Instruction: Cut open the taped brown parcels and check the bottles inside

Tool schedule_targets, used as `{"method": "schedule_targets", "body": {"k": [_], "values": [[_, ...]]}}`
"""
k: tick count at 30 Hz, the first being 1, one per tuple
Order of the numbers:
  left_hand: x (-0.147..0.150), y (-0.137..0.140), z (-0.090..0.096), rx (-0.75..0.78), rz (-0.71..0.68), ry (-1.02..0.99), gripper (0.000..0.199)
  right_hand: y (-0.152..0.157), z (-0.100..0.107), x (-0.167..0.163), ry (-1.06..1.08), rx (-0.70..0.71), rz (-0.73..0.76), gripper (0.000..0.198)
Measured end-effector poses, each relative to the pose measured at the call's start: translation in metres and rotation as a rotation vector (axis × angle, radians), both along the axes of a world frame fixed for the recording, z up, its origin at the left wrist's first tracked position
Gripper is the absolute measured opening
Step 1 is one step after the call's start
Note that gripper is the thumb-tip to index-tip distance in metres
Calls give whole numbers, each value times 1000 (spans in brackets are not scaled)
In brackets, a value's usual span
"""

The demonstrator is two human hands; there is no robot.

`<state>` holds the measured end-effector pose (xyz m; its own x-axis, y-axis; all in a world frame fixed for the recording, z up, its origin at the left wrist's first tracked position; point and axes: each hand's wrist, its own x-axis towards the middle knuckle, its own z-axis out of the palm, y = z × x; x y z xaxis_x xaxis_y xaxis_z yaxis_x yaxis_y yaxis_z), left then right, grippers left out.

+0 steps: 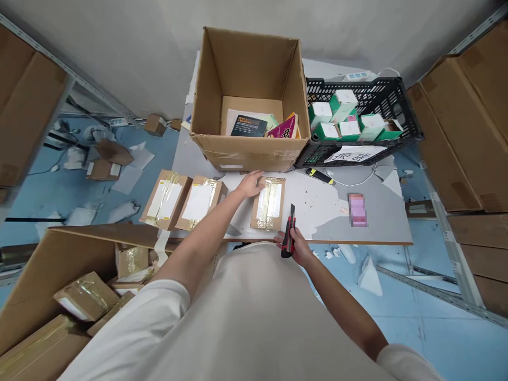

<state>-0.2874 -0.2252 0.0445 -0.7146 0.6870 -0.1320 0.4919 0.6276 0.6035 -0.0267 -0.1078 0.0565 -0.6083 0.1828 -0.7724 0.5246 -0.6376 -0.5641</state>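
Note:
My left hand point(250, 184) is at the far left corner of a small taped cardboard box point(269, 203), with its fingers against the far edge and top, holding it on the table. A white label lies under clear tape on the box's top. In my right hand point(300, 247) is a red and black utility knife point(288, 235), fingers wrapped round its handle. Its tip points away from me, just right of the box and apart from it. Two similar boxes with white labels, one point(200, 201) nearer and another point(164, 200) farther left, stand beside my left forearm.
A large open carton point(250, 152) holding books stands at the back. Right of it is a black crate point(410, 119) of green-and-white boxes. A yellow-black cutter point(320, 176) and a pink blurred item point(357, 210) lie on the table point(381, 227). A carton point(27, 280) of parcels stands lower left.

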Motion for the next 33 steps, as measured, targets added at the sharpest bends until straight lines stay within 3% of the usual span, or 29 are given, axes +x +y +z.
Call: {"method": "schedule_targets", "body": {"k": [2, 4, 9, 14, 16, 19, 22, 26, 29, 33], "values": [[-7, 2, -3, -27, 26, -64, 53, -6, 0, -1, -13, -2, -19, 23], [-3, -4, -4, -48, 138, -76, 50, -4, -1, -8, 2, 62, -49, 25], [39, -35, -2, -109, 427, -17, 43, 31, -6, -35, 138, 298, -139, 34], [99, -66, -5, 22, 569, -134, 34, 70, -10, -84, 257, 510, 37, 46], [118, -73, -7, 66, 592, -172, 35, 77, -12, -101, 290, 538, 93, 47], [129, -77, -8, 17, 610, -102, 42, 84, -14, -108, 325, 560, 106, 46], [119, -71, -2, -40, 519, 87, 59, 93, -11, -90, 267, 725, 189, 48], [88, -46, 10, -161, 113, 207, 97, 99, 5, -51, 62, 942, 554, 60], [70, -23, 14, -287, -72, 207, 125, 93, 16, -36, -19, 950, 708, 63], [65, -8, 11, -347, -112, 187, 127, 85, 24, -33, -8, 928, 710, 60]]}}
